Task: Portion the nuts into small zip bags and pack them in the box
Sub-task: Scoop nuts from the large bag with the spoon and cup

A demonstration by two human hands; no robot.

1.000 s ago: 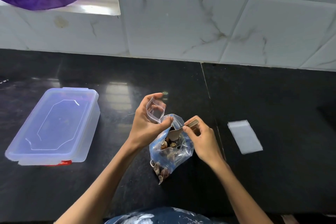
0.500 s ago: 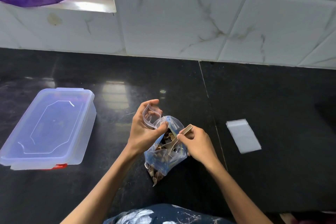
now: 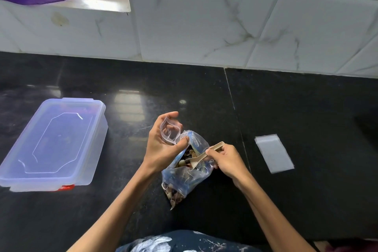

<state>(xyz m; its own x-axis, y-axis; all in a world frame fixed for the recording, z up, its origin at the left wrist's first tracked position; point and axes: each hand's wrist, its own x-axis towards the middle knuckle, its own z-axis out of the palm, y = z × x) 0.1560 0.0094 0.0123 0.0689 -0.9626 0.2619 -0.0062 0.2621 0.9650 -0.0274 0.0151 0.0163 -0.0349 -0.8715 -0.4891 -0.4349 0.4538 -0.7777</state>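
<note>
Left hand (image 3: 161, 149) pinches open small zip bag (image 3: 170, 132); right hand (image 3: 227, 159) grips wooden spoon (image 3: 204, 154) inside nut bag (image 3: 185, 172), bench (image 3: 306, 108) centre. Lidded box (image 3: 53, 145) left; spare bags (image 3: 274, 152) right, well apart.

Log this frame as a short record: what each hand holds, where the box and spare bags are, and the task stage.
left hand: holds small zip bag open
right hand: grips wooden spoon, its bowl inside the nut bag
box: lid on, left on counter
spare bags: flat on the right
stage: scooping; small bag looks empty
</note>
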